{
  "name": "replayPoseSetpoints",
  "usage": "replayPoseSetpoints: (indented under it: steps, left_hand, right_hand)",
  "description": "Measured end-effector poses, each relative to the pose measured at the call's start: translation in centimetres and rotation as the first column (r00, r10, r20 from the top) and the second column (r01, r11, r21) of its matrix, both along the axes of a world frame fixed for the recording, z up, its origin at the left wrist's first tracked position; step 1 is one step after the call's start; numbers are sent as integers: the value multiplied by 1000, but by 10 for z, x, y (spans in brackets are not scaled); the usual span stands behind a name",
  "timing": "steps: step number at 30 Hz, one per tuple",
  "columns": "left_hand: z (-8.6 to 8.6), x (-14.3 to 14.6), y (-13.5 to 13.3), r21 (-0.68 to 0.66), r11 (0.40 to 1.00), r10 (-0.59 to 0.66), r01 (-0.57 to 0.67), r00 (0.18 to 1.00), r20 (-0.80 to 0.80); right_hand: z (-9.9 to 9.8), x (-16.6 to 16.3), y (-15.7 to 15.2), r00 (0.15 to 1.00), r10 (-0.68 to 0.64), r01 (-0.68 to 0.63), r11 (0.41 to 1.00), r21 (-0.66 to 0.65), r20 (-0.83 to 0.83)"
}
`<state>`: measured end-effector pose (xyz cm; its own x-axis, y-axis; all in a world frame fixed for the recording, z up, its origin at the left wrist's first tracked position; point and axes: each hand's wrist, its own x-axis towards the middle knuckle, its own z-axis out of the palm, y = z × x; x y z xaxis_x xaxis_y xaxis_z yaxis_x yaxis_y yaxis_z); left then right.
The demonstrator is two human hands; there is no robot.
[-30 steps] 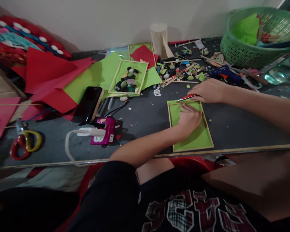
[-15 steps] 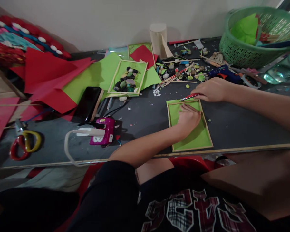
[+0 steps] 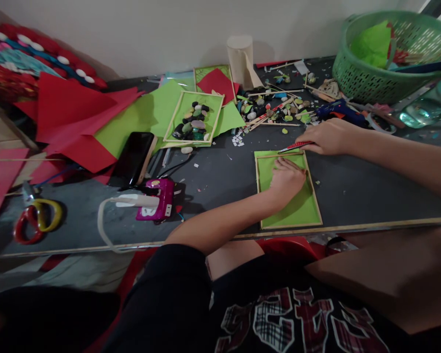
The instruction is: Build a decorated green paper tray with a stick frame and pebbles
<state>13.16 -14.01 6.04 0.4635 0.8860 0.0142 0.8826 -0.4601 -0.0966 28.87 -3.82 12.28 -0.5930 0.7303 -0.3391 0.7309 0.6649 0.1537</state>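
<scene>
A green paper sheet edged with thin wooden sticks lies near the table's front edge. My left hand presses on the paper just below its top stick, fingers laid out and holding nothing. My right hand is closed round a red-patterned craft knife. Its metal tip points left, at the far edge of the sheet, where a narrow strip of green shows beyond the stick. Whether the blade touches the paper I cannot tell.
A stick-framed green panel with pebbles lies behind, beside loose pebbles and scraps. Further right are a blue glue gun and a green basket. On the left are red paper, a phone, a purple plug adapter and scissors.
My right hand and the craft knife have shifted slightly right along the sheet's far edge. My left hand stays in place on the paper.
</scene>
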Motion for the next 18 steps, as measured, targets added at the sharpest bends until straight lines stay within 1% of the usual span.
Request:
replayPoseSetpoints:
  steps: [4, 8, 14, 18]
  left_hand:
    - [-4, 1, 0, 22, 1000, 0, 1, 1000, -12]
    - [-6, 1, 0, 36, 999, 6, -6, 1000, 12]
    - [-1, 0, -1, -5, 1000, -8, 8, 1000, -19]
    - [2, 0, 0, -24, 1000, 14, -13, 1000, 26]
  right_hand:
    - [1, 3, -4, 1000, -21, 21, 1000, -5, -22]
    - [1, 7, -6, 998, -40, 41, 999, 0, -51]
    - [-2, 13, -4, 999, -16, 16, 1000, 12, -29]
    - [-7, 19, -2, 998, -26, 28, 999, 24, -65]
